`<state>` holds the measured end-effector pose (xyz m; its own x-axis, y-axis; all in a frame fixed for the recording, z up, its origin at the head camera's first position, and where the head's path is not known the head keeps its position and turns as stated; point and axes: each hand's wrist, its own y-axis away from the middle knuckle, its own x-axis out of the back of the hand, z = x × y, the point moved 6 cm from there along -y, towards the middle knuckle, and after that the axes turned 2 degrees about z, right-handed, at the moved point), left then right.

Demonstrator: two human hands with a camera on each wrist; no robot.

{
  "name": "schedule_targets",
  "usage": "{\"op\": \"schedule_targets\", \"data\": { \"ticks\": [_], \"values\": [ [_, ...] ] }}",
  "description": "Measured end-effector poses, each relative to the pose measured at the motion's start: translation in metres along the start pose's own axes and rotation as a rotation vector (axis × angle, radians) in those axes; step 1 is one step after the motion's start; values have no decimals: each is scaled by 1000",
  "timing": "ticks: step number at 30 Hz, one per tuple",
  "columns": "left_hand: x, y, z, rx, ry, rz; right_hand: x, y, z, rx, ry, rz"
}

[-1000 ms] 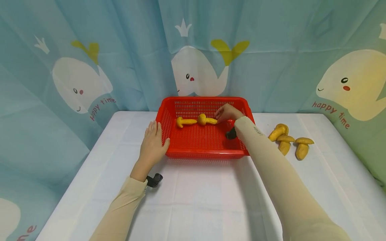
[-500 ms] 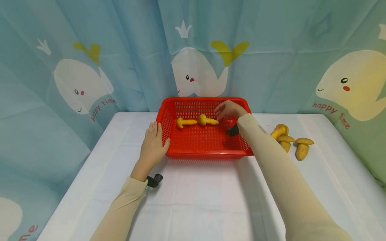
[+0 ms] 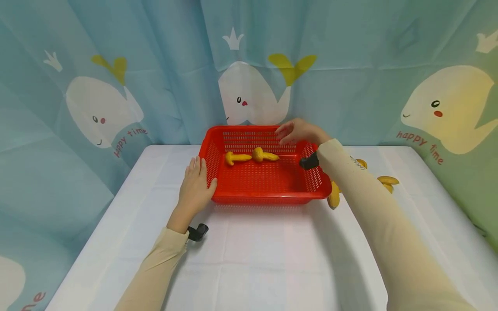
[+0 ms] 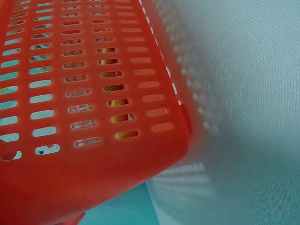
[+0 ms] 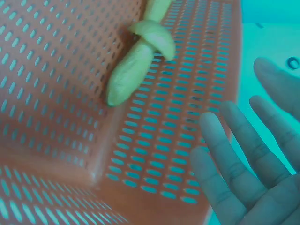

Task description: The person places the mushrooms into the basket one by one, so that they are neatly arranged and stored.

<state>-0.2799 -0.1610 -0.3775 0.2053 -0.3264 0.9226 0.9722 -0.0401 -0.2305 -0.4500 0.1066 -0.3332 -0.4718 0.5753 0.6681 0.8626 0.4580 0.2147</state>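
Two yellow mushrooms lie in a red perforated basket [image 3: 268,195], a left one [image 3: 238,158] and a right one [image 3: 265,155], near its back wall. My left hand [image 3: 194,188] rests against the basket's left side, fingers straight. Over the back right rim, my right hand [image 3: 297,131] hovers with its fingers loosely spread, holding nothing. In the right wrist view, the spread fingers [image 5: 234,173] are beside the slotted wall, apart from the nearer mushroom [image 5: 133,68]. The left wrist view has the basket's slotted side [image 4: 61,117], with yellow showing through the slots.
More yellow mushrooms lie on the white-covered table [image 3: 253,259] right of the basket: one close to its corner [image 3: 333,198], others partly hidden by my right sleeve [image 3: 373,216]. A blue curtain [image 3: 350,95] with whale prints hangs behind the table.
My right hand has let go of the right mushroom and risen up and to the right, its fingers spreading. My forearm now covers more of the mushrooms outside. The left hand stays at the basket.
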Motion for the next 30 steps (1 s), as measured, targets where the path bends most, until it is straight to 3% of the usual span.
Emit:
{"op": "schedule_targets", "data": {
  "ticks": [7,18,30],
  "values": [
    [0,0,0,0,2,-4,16,27,-16,46,68,22],
    [0,-1,-1,11,-3,-16,36,70,-31,85,84,32],
    [0,-2,-1,8,5,-24,57,118,-29,123,101,77]
  ]
}}
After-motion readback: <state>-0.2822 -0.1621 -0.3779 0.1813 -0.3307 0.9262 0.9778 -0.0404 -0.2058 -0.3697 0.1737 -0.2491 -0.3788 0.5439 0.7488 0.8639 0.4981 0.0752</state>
